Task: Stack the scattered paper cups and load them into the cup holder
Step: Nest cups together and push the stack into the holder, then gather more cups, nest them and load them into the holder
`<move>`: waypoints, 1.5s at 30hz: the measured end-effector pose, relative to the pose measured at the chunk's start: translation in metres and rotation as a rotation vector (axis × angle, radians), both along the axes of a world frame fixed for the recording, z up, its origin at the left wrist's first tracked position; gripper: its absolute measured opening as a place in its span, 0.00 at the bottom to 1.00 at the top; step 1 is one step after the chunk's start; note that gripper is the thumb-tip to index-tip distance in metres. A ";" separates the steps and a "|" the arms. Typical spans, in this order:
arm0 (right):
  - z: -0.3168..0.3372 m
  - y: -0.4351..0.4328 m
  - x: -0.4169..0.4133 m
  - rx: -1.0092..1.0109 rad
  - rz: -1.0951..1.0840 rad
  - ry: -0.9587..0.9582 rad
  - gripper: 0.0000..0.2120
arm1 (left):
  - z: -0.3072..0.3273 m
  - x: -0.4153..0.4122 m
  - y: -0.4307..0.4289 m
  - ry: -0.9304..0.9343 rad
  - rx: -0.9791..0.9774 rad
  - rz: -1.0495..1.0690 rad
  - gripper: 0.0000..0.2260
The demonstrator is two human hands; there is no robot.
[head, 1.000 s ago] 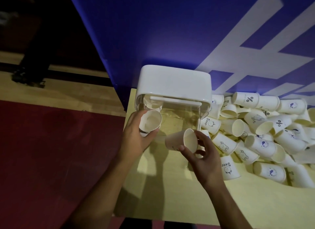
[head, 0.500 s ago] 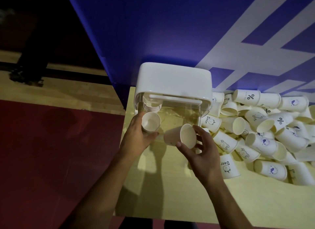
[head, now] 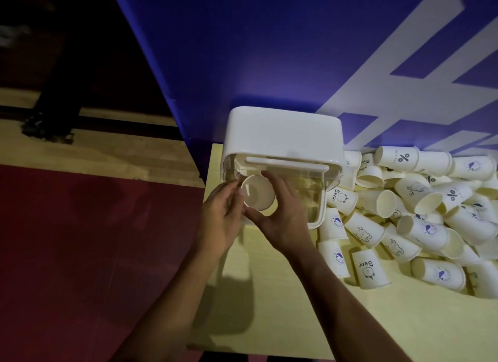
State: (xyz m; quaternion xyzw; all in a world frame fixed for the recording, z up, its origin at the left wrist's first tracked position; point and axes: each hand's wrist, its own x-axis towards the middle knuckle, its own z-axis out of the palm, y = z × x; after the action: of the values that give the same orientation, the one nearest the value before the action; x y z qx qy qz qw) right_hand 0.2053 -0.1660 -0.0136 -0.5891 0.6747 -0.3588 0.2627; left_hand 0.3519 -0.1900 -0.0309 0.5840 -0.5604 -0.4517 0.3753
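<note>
Your two hands met at the open front of a cup holder, a box with a white lid and a clear body that stood at the back left of the pale yellow tabletop. Between them you held one white paper cup, with its open mouth turned toward you, just in front of the holder's clear wall.

Your right hand grasped the cup, with the thumb under its rim and the fingers curled over the top. Your left hand held the cup's left side with bent fingers.

To the right of the holder, touching its side, lay a heap of loose paper cups. Most were on their sides, printed with a bear, a whale, an elephant or a percent sign.

A blue wall panel with large white lettering rose behind the tabletop. On the left, a red and wood-toned floor showed.
</note>
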 end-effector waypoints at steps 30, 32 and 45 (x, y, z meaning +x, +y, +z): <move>-0.017 0.053 -0.045 0.183 -0.163 -0.006 0.24 | 0.032 -0.030 0.025 -0.146 -0.114 -0.052 0.12; -0.008 0.072 -0.078 0.173 -0.246 0.001 0.21 | 0.045 -0.066 0.030 -0.123 -0.167 -0.202 0.12; 0.019 0.139 -0.294 0.192 -0.581 -0.060 0.15 | 0.000 -0.309 -0.011 -0.756 -0.249 -0.961 0.39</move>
State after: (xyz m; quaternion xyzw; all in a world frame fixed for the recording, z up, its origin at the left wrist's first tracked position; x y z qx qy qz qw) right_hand -0.0883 -0.0274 0.0056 -0.3330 0.8378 -0.3705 0.2233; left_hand 0.0425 -0.2009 -0.0312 0.3378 -0.9032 -0.2632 -0.0289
